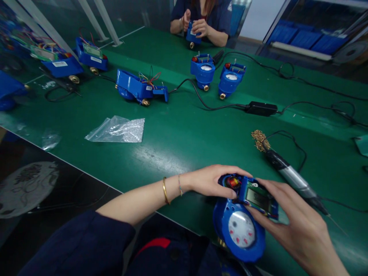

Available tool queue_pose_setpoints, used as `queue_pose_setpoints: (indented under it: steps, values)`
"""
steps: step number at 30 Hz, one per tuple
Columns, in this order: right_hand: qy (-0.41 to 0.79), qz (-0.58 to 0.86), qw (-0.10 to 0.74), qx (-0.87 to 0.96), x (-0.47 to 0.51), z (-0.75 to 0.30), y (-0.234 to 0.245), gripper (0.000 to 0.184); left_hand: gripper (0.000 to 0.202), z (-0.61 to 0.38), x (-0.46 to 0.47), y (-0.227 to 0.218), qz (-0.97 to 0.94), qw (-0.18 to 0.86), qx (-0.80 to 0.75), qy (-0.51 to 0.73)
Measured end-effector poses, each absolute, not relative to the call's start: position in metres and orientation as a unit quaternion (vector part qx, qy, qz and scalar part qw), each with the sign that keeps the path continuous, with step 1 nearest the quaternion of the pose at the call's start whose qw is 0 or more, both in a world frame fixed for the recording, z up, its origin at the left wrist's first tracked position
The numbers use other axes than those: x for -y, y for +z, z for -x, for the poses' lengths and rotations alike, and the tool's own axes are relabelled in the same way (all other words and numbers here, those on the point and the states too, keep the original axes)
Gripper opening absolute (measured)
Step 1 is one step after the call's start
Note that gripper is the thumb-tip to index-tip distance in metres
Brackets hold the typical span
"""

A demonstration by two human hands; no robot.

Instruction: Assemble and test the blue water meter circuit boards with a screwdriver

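Note:
A blue water meter (240, 230) with a white dial lies at the near edge of the green bench (178, 138). On top of it sits a small blue display module (258, 198) with a grey screen. My left hand (214, 180) curls round the meter's upper left, over a red and copper coil. My right hand (290, 218) grips the display module from the right with thumb and fingers.
An electric screwdriver (290, 176) lies right of the meter beside a heap of brass screws (260, 140). A clear plastic bag (117, 130), several more blue meters (202, 71), a black power adapter (261, 108) and cables lie farther back. Another person's hands (194, 27) hold a meter opposite.

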State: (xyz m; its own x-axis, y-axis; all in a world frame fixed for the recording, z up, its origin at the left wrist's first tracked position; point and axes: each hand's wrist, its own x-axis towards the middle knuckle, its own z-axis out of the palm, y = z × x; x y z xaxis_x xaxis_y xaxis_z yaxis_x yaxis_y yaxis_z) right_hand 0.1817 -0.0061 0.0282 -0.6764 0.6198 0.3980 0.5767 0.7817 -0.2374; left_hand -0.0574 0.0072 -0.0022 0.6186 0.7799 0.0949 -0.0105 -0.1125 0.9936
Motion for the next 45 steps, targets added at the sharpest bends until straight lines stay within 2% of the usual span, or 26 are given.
queue_pose_setpoints:
  steps: [2, 4, 9, 17, 26, 34, 37, 41, 43, 45]
  values:
    - [0.033, 0.308, 0.233, 0.922, 0.004, -0.186, 0.026, 0.045, 0.062, 0.061, -0.009, 0.002, -0.677, 0.608, -0.25, 0.331]
    - [0.011, 0.297, 0.23, 0.927, 0.002, -0.191, 0.023, 0.049, 0.065, 0.059, -0.007, 0.002, -0.689, 0.57, -0.26, 0.365]
    - [-0.015, 0.277, 0.226, 0.934, 0.001, -0.196, 0.018, 0.056, 0.056, 0.039, 0.003, -0.012, -0.681, 0.49, -0.303, 0.451]
    - [0.047, 0.294, 0.248, 0.922, 0.004, -0.197, 0.019, 0.048, 0.055, 0.034, 0.004, -0.017, -0.659, 0.486, -0.31, 0.483]
    - [0.084, 0.313, 0.276, 0.905, 0.008, -0.194, 0.0, 0.063, 0.057, 0.033, 0.004, -0.026, -0.658, 0.47, -0.327, 0.488]
    - [0.108, 0.344, 0.284, 0.888, 0.011, -0.196, -0.006, 0.063, 0.061, 0.032, 0.004, -0.023, -0.684, 0.468, -0.288, 0.48]
    - [0.17, 0.361, 0.285, 0.871, 0.013, -0.201, -0.008, 0.067, 0.054, 0.031, 0.002, -0.019, -0.677, 0.482, -0.294, 0.472]
    - [0.386, 0.4, 0.362, 0.749, 0.017, -0.21, -0.01, 0.083, 0.057, 0.036, -0.001, -0.014, -0.694, 0.482, -0.309, 0.437]
    - [0.463, 0.409, 0.378, 0.689, 0.02, -0.214, -0.012, 0.079, 0.058, 0.038, -0.003, -0.013, -0.701, 0.484, -0.312, 0.42]
    - [0.5, 0.416, 0.36, 0.669, 0.023, -0.216, -0.014, 0.07, 0.057, 0.039, -0.005, -0.012, -0.701, 0.492, -0.311, 0.413]
